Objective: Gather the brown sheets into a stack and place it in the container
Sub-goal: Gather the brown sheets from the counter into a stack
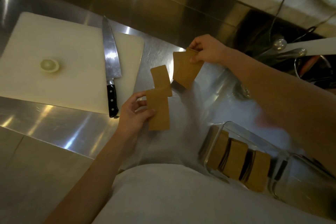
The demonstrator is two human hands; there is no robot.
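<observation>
My left hand (pixel 135 112) pinches two overlapping brown sheets (pixel 160 98) above the steel counter; one sheet points away from me, the other hangs toward me. My right hand (pixel 205 49) grips a small stack of brown sheets (pixel 186 68) by its far edge, just right of the left hand's sheets and apart from them. A clear rectangular container (pixel 220 129) stands at the lower right on the counter. Inside it several brown sheet stacks (pixel 236 160) stand side by side.
A white cutting board (pixel 54 45) lies at the left with a round pale slice (pixel 49 65) on it. A chef's knife (pixel 111 63) rests along the board's right side, black handle toward me. Utensils and a wire basket (pixel 309 67) sit far right. My white apron (pixel 172 196) fills the bottom.
</observation>
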